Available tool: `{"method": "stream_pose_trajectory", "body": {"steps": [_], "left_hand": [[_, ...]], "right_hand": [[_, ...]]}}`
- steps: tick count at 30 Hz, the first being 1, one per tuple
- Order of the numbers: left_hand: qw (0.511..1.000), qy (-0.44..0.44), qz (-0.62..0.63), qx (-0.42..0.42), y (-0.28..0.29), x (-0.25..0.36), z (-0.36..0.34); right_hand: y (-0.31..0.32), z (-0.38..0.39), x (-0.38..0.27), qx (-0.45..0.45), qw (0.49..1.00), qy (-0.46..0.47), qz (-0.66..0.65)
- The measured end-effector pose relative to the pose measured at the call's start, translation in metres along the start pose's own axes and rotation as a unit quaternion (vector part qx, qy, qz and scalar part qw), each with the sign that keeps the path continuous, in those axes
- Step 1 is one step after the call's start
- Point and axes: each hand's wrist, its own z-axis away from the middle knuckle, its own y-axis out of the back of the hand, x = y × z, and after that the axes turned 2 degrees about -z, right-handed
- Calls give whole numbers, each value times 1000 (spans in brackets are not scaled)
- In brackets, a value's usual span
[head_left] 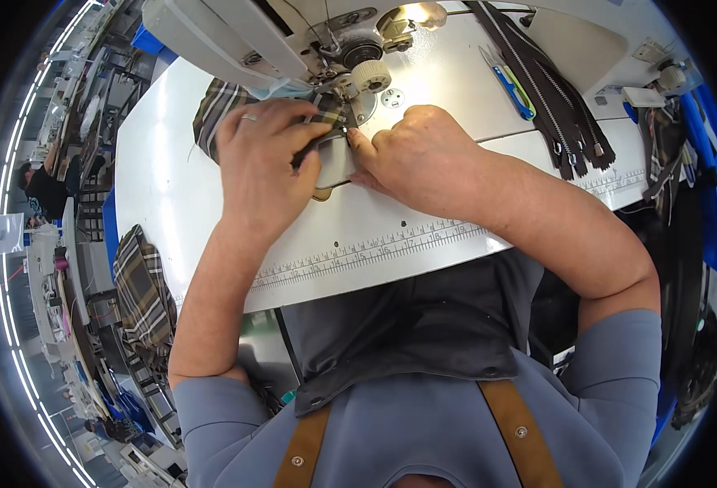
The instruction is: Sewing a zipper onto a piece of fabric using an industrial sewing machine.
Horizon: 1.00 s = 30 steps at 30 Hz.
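Note:
A piece of dark plaid fabric [209, 114] lies under the needle area of a sewing machine [357, 57]. My left hand [265, 159] is bent over the fabric, its index finger reaching toward the presser foot and its thumb lower down. A dark edge of the cloth shows between that thumb and finger. Close to the foot on the right, my right hand [415, 154] pinches the dark edge of the work with thumb and index finger. A small shiny spot shows at its fingertips. The hands hide much of the cloth.
Dark zippers [557, 98] with metal teeth lie on the right of the white table [456, 207], beside thread snips [514, 89] with a blue and green handle. More plaid fabric [141, 285] hangs at the left edge. A ruler strip [391, 246] runs along the front.

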Motion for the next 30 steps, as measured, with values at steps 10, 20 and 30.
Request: {"method": "stream_pose_trajectory", "body": {"steps": [10, 20, 30], "left_hand": [[997, 21, 71, -34, -19, 9, -1], [992, 9, 112, -66, -19, 6, -12], [979, 30, 192, -67, -17, 15, -11]], "right_hand": [[0, 2, 1, 42, 999, 23, 7], [4, 1, 0, -7, 998, -10, -63], [10, 1, 0, -23, 995, -25, -94]]}}
